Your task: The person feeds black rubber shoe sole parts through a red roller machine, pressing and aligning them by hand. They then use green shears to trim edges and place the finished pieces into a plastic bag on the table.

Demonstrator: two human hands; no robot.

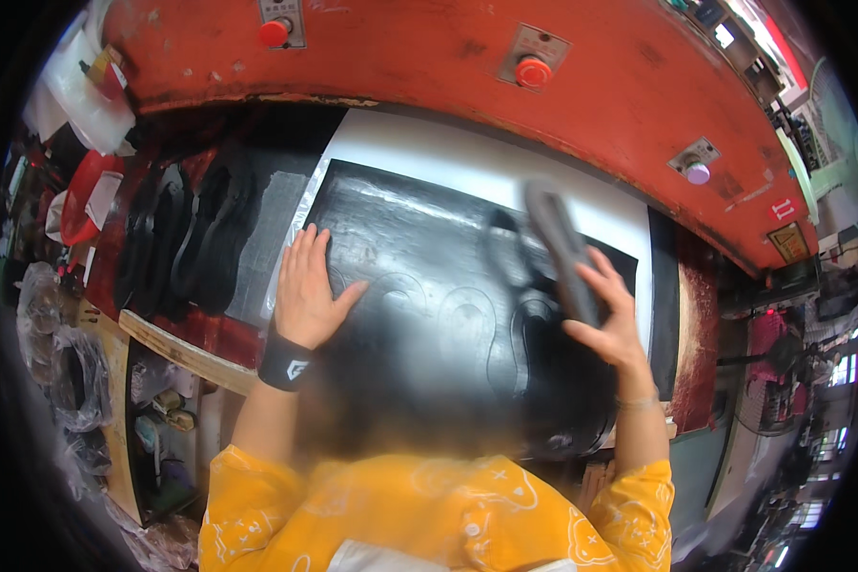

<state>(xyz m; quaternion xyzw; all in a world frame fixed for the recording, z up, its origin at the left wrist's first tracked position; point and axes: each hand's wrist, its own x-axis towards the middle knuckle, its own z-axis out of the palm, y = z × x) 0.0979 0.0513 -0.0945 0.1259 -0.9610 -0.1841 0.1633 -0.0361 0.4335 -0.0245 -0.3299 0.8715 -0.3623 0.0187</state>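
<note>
A glossy black sheet (381, 229), likely rubber, lies on a white board (391, 138). Sole-shaped outlines (467, 315) mark its surface. My left hand (307, 291), with a black wristband, rests flat on the sheet's left edge, fingers straight and thumb apart. In my right hand (608, 319) is a grey, shoe-sole-shaped cutting die (562, 243), gripped along its lower right side and tilted up over the right part of the sheet. Motion blurs the die's top end. Close beside it, a dark sole-shaped outline (505, 248) shows on the sheet.
An orange-red machine beam (400, 57) with a red push button (533, 71) spans the far side. Several black sole-shaped pieces (200, 224) lie at the left. A red round container (91, 195) stands farther left. Below it is a wooden edge (181, 348) over a shelf.
</note>
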